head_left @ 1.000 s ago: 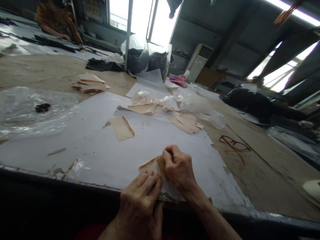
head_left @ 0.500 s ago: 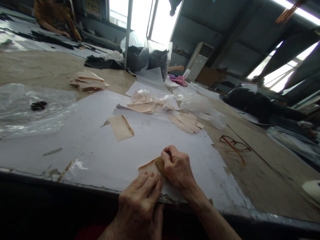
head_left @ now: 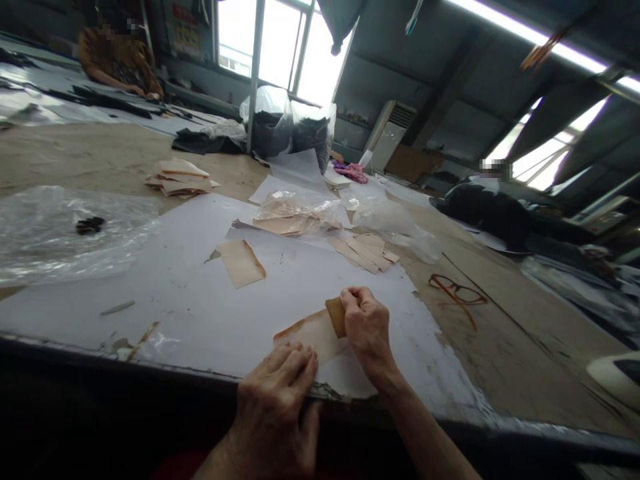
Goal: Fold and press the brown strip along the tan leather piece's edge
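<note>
A pale, cream-coloured paper piece [head_left: 320, 337] with a brown-stained upper edge lies near the front edge of the white sheet [head_left: 200, 320]. My left hand [head_left: 280, 380] rests on its lower left part, fingers lying flat and pressing it down. Pinched in my right hand [head_left: 367, 327] is a small flat brown scraper-like piece [head_left: 337, 317], held tilted against the right end of the paper's stained edge. Its exact material cannot be made out. Farther back lies another cream piece [head_left: 242, 263], also stained brown along one edge.
Fanned pale pieces [head_left: 367, 252] lie ahead, near a plastic bag [head_left: 295, 213] with more of them. A stack [head_left: 179, 177] stands back left, behind clear plastic [head_left: 45, 233]. Eyeglasses [head_left: 457, 290] lie at right. Two other people are in the background.
My right hand has moved right and slightly up along the stained edge with the brown piece, uncovering more of the paper. My left hand stays on the paper. The view has tilted up slightly.
</note>
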`<action>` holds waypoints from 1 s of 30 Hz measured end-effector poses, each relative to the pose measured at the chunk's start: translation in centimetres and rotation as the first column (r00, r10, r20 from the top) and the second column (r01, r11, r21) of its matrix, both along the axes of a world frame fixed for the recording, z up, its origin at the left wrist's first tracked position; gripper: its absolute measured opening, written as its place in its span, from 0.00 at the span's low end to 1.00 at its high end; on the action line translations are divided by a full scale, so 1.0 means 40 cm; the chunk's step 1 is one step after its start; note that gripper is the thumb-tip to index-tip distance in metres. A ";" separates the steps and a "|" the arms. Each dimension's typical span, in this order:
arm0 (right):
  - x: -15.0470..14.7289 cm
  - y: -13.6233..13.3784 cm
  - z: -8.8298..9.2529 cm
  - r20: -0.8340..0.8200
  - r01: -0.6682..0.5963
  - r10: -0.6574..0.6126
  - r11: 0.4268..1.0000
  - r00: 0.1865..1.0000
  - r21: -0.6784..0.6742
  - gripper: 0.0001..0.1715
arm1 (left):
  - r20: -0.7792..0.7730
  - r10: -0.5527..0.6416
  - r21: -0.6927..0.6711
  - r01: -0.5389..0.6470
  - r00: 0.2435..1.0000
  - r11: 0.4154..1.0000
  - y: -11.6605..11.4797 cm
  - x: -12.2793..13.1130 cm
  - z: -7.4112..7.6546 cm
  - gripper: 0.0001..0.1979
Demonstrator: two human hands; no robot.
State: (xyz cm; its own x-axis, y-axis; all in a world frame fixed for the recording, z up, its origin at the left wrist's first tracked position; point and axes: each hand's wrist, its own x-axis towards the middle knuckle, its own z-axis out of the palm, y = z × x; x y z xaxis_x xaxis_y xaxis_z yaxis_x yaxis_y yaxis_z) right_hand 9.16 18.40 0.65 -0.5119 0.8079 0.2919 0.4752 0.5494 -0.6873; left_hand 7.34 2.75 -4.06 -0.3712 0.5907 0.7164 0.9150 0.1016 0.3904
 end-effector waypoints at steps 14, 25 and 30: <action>-0.029 0.045 -0.017 0.137 -0.040 -0.008 0.937 0.991 0.346 0.13 | -0.025 0.007 0.009 -0.007 1.000 1.000 0.001 -0.003 0.000 0.20; -0.010 -0.047 -0.019 0.369 -0.511 0.372 0.749 0.852 0.422 0.14 | 0.027 -0.011 0.037 0.010 1.000 0.999 0.002 -0.003 0.004 0.20; -0.051 -0.038 -0.050 0.256 -0.325 0.240 0.867 0.936 0.378 0.13 | 0.003 0.009 0.010 -0.009 1.000 1.000 0.002 -0.004 -0.002 0.21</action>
